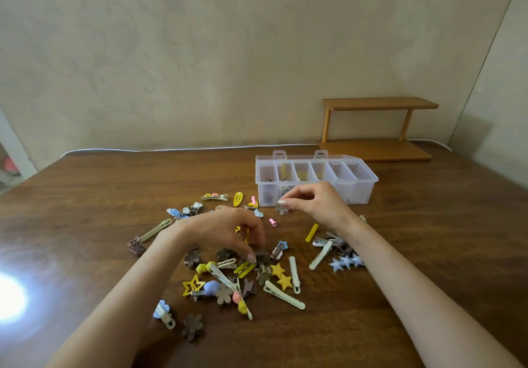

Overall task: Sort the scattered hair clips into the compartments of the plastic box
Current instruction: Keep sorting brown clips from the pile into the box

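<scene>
Hair clips (243, 270) lie scattered on the brown wooden table (85, 210), most in a loose heap between my forearms. They include brown and taupe flowers, yellow star clips (281, 276), blue star clips (346, 262), cream alligator clips (284, 299) and a yellow bar clip (311, 232). The plastic box (360, 193) stands beyond the heap, right of centre. It is translucent, with six compartments in a row and the lid open behind. My right hand (317, 201) hovers just in front of the box's front wall, thumb and forefinger pinching a taupe flower clip (282, 209). My left hand (225, 230) is arched over the heap, fingers curled down, fingertips on a dark brown flower clip (261, 256). I cannot tell whether it is actually gripped. The leftmost compartments hold dark and brownish clips and the middle ones something yellow. The two rightmost are too hazy to read. The right hand hides part of the front wall, and the left hand covers several clips. My right forearm crosses a small cluster of grey and cream clips. A wooden shelf (377, 130) stands behind the box against the wall. A white cable (171, 149) runs along the table's far edge. Bright glare (8, 299) washes out the table at the left edge.
</scene>
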Demonstrator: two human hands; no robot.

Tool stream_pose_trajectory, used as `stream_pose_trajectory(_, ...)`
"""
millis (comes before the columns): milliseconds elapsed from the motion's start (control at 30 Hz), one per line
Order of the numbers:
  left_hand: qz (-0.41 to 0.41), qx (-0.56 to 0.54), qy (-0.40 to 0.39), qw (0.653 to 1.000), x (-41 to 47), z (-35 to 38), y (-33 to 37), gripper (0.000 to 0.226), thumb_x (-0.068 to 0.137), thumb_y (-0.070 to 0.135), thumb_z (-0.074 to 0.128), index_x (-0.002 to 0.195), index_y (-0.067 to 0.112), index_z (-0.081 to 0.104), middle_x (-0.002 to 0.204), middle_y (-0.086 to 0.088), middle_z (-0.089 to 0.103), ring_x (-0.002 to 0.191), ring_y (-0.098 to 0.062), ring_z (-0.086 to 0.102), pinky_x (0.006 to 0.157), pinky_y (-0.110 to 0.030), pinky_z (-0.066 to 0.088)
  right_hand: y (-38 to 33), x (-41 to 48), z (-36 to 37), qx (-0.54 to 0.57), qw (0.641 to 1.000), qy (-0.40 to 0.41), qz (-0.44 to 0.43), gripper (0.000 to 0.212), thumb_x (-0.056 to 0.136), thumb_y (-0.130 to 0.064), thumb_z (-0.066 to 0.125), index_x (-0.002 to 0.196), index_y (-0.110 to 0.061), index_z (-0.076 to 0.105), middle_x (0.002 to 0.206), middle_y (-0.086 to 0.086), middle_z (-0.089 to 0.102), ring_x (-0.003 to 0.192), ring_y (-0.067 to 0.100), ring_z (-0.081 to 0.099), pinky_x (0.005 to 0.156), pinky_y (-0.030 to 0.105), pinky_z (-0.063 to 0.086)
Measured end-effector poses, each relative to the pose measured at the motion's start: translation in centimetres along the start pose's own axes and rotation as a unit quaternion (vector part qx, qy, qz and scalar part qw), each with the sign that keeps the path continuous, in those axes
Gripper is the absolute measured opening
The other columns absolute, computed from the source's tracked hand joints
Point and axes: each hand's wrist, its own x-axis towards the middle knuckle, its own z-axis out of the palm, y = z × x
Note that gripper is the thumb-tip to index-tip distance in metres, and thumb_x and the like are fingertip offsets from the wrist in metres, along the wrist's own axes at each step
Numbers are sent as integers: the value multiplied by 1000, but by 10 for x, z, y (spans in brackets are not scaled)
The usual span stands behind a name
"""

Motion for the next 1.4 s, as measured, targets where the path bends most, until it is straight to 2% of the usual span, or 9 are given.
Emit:
stream_pose_trajectory(167,17,23,16,999,2,2,2,17,80,27,70,96,25,63,96,16,52,86,1,47,76,-15,41,3,2,-9,4,999,41,-8,4,81,-21,71,85,-22,73,86,-3,71,87,11,64,77,23,50)
stream_pose_trajectory(300,-1,27,58,998,4,5,1,15,83,29,67,95,23,60,95,12,52,86,-3,49,74,-18,42,6,3,-15,-1,997,74,-8,6,83,-19,70,84,-25,69,85,-4,67,83,9,60,71,20,44)
stream_pose_trajectory(533,-6,-2,143,990,10,13,3,9,84,19,64,86,21,56,78,17,52,72,-2,48,64,-14,38,9,6,-27,-21,981,191,-15,7,84,-19,67,91,-16,69,84,-6,64,74,4,54,63,15,40)
stream_pose_trajectory(767,6,35,156,987,16,16,1,8,85,18,63,85,23,56,83,17,54,76,1,50,65,-13,39,11,26,-41,-89,963,255,-17,8,84,-17,68,92,-16,68,87,-6,64,79,4,55,61,11,36)
stream_pose_trajectory(934,8,37,171,984,16,18,0,5,85,20,63,90,18,61,88,12,59,77,2,50,68,-13,41,4,48,-38,-167,955,244,-20,11,85,-25,67,93,-18,68,89,-4,67,86,13,60,73,33,52)
stream_pose_trajectory(1034,3,33,171,985,16,18,0,6,86,22,62,91,18,60,91,8,61,81,-2,53,73,-20,46,3,54,-39,-177,953,243,-16,12,85,-27,66,94,-19,68,91,-2,68,87,15,61,76,41,55)
stream_pose_trajectory(1200,0,5,189,982,16,20,1,7,88,18,59,94,18,56,91,8,61,85,-7,57,71,-13,45,9,56,-40,-211,950,228,-8,17,88,-24,64,103,-18,68,96,-1,69,91,15,61,77,37,54)
stream_pose_trajectory(1300,0,-3,213,977,16,20,1,8,88,17,59,91,21,53,89,11,61,80,1,55,67,-8,42,9,57,-39,-217,951,220,-13,27,89,-21,61,116,-17,63,99,-1,68,92,13,61,75,31,52)
stream_pose_trajectory(1400,10,-12,260,965,16,19,1,7,88,16,60,90,20,55,91,9,62,79,3,54,71,-16,47,3,50,-35,-179,952,240,-54,21,90,-17,61,111,-17,65,96,-3,67,86,7,58,67,16,44)
